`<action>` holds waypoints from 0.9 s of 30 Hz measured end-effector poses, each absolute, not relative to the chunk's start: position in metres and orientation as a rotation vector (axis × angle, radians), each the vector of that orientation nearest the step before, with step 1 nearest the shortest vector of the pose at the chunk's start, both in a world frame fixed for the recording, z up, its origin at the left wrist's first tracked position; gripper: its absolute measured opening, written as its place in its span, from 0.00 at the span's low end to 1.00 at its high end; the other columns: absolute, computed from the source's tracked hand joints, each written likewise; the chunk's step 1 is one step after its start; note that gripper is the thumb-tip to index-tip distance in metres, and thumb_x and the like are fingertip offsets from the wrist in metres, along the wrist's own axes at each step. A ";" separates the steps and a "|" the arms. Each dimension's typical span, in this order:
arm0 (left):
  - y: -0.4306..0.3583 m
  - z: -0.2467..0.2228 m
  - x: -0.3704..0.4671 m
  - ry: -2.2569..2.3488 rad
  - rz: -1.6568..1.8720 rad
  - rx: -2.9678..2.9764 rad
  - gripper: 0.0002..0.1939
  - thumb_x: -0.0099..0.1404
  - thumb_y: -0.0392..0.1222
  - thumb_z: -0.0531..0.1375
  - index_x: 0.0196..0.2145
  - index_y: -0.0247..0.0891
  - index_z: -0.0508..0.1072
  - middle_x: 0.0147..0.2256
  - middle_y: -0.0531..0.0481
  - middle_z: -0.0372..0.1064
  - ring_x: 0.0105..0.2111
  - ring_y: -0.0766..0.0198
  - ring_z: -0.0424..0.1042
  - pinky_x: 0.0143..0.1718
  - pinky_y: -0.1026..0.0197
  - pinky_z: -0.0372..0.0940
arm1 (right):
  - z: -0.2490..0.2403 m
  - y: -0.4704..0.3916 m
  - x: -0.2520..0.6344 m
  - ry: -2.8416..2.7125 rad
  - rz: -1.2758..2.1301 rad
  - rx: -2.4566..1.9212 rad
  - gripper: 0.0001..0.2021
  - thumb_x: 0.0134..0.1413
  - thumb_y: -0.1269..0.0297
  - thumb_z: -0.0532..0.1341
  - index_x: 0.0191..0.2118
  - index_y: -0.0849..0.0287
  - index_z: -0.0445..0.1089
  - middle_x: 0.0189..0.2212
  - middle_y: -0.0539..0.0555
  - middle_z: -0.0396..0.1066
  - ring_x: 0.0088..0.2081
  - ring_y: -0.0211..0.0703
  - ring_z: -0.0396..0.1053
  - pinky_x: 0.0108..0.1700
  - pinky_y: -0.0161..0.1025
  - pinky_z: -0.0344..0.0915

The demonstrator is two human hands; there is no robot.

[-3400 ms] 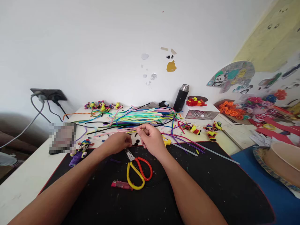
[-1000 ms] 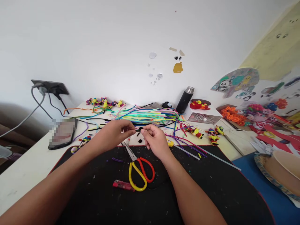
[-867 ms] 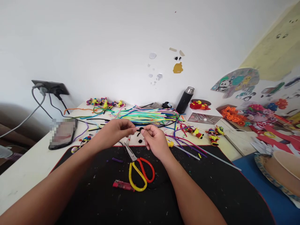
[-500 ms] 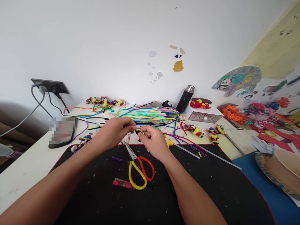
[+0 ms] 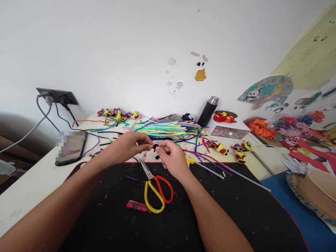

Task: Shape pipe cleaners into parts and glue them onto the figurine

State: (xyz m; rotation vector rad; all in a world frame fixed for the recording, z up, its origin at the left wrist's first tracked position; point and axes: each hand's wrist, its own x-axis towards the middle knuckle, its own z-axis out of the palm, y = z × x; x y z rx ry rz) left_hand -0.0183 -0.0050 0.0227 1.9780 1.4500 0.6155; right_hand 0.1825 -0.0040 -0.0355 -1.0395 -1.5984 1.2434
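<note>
A small black, fuzzy-looking piece [image 5: 155,146] is held up between my two hands, over the far edge of the black mat. My right hand [image 5: 172,157] pinches it between thumb and curled fingers. From the other side, my left hand [image 5: 132,146] is closed in a pinch, its fingertips at the piece's left edge. Fingers cover part of the piece, so its full shape is hidden. Below lie scissors [image 5: 149,175] with one yellow and one red handle, blades pointing toward my hands. A pink-red lighter [image 5: 138,206] rests left of the handles.
Behind my hands lies a heap of coloured pipe cleaners [image 5: 168,128]. A black flask [image 5: 208,111] leans by a white box [image 5: 229,131]. Small colourful figures [image 5: 238,153] lie around. A phone [image 5: 71,148] is at left, a woven basket [image 5: 301,190] at right.
The black piece has turned between my fingers; the yellow bit seen on it before no longer shows. Both hands stay in nearly the same place. The view has shifted slightly.
</note>
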 end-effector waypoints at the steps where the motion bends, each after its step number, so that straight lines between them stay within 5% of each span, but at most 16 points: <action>1: -0.005 0.022 -0.018 1.441 0.631 1.966 0.15 0.63 0.55 0.61 0.34 0.41 0.79 0.26 0.54 0.75 0.27 0.63 0.70 0.30 0.63 0.62 | -0.035 -0.004 0.182 -1.584 1.265 -1.025 0.09 0.61 0.55 0.63 0.38 0.55 0.70 0.15 0.41 0.60 0.15 0.35 0.57 0.19 0.33 0.53; 17: -0.001 0.013 -0.017 1.369 0.655 1.803 0.15 0.61 0.54 0.63 0.35 0.39 0.79 0.29 0.52 0.76 0.28 0.63 0.71 0.29 0.63 0.63 | -0.033 -0.005 0.182 -1.499 1.354 -0.979 0.10 0.59 0.54 0.63 0.36 0.56 0.69 0.13 0.40 0.59 0.13 0.33 0.54 0.17 0.32 0.50; 27: -0.008 0.019 -0.013 1.550 0.564 2.156 0.12 0.65 0.48 0.58 0.34 0.43 0.80 0.32 0.52 0.80 0.33 0.58 0.75 0.35 0.61 0.62 | -0.033 -0.004 0.184 -1.767 1.106 -1.104 0.06 0.58 0.61 0.63 0.34 0.57 0.71 0.16 0.40 0.54 0.18 0.35 0.52 0.23 0.35 0.46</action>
